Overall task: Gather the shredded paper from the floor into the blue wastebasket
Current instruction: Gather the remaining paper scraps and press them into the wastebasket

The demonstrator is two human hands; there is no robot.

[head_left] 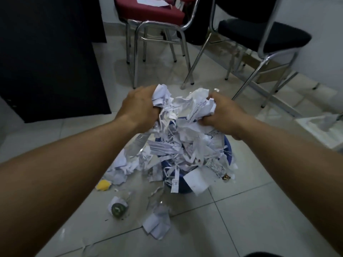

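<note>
Tiled floor [241, 210] beside the basket [227, 145] keeps scraps [157, 223]; our left hand [141, 106] and right hand [222, 115] clench paper [185, 108] above its seemingly overfull top.

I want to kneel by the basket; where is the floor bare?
Bare tile lies right of the basket, toward the nearer right forearm, and left between the dark cabinet and left forearm. Crowded: scraps, a yellow piece and a round lid in front and front-left.
</note>
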